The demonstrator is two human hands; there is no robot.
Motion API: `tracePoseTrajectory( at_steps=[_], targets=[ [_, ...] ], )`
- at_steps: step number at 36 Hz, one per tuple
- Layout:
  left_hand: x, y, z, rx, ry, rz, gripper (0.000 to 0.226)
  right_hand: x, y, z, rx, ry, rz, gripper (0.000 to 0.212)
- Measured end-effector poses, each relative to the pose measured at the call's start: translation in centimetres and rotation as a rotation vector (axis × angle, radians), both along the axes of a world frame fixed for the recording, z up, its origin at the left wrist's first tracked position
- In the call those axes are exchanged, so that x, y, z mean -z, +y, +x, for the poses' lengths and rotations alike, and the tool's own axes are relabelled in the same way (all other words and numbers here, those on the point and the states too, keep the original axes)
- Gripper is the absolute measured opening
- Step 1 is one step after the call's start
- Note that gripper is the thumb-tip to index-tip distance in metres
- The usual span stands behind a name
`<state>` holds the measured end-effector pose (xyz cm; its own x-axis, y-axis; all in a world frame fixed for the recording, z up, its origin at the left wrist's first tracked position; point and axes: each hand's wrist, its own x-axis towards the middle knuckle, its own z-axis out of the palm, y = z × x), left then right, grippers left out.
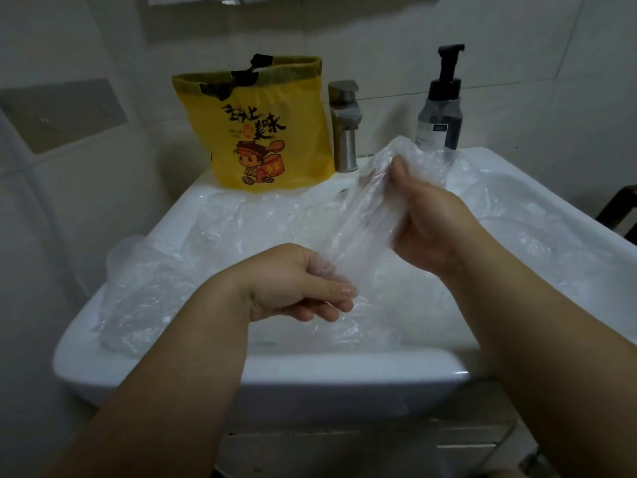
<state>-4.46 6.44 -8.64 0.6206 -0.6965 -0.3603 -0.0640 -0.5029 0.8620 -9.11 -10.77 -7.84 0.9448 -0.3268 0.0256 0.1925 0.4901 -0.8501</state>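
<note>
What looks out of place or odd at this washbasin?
Crumpled clear plastic fills the white basin and hangs over its left rim, odd for a sink. A yellow printed bag stands on the back ledge beside the tap. The left hand and right hand grip another clear sheet above it.

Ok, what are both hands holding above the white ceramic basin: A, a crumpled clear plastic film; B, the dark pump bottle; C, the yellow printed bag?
A: the left hand and the right hand each grip an end of the crumpled clear plastic film, stretched between them above the white ceramic basin.
</note>
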Motion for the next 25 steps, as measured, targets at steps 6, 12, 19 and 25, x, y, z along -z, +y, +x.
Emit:
tracePoseTrajectory(
  at_steps=[6, 12, 19, 25],
  targets=[
    [0.1, -0.4, 0.2, -0.033, -0.134, -0.28, 0.026, 0.2, 0.5, -0.1, -0.132, 0.013, -0.115, 0.037],
    [0.3, -1.0, 0.6, -0.261, -0.217, -0.42, 0.007, 0.4, 1.1, -0.4, -0.32, 0.028, -0.269, 0.05],
    [-0.1, -0.9, 1.2, -0.454, 0.008, -0.554, 0.031, 0.5, 1.4, -0.3, -0.255, 0.039, -0.26, 0.049],
    [-0.3, 0.0, 1.8, -0.335, 0.306, -0.623, 0.073, 0.3, 1.5, -1.0, -0.248, 0.001, -0.351, 0.07]
  ],
)
